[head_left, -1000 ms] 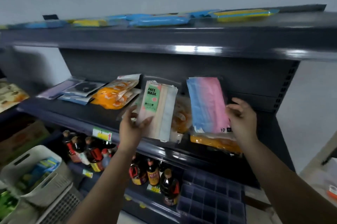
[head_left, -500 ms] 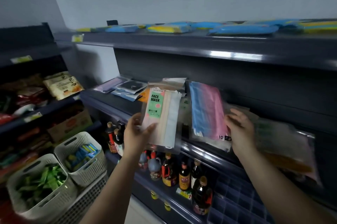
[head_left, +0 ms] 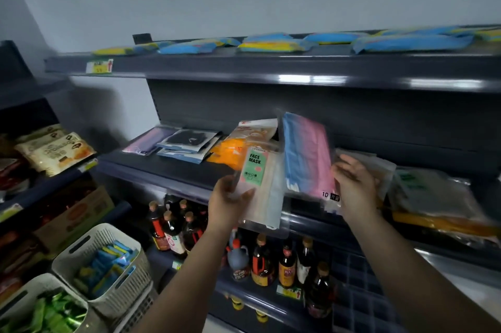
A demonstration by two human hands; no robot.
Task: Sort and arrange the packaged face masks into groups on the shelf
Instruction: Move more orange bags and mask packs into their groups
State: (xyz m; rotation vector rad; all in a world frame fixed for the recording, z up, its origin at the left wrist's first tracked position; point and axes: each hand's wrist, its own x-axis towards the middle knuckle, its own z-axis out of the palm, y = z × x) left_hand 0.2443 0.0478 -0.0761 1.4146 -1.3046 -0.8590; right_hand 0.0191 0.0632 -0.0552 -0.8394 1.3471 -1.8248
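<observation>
Two packs are held at centre frame: the "FACE MASK" pack (head_left: 257,186) pinched by the left hand (head_left: 227,201), the pink-and-blue pack (head_left: 307,153) by the right hand (head_left: 355,183); each should be laid flat on the shelf (head_left: 168,170) beside matching packs.

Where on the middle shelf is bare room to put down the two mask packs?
Bare strip along the middle shelf front edge, before the black mask packets and orange packets. Right of the right hand, clear bags crowd it.

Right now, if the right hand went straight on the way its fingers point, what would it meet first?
Probably the blue-and-pink mask pack that the right hand already holds at its edge; depth is unclear.
</observation>
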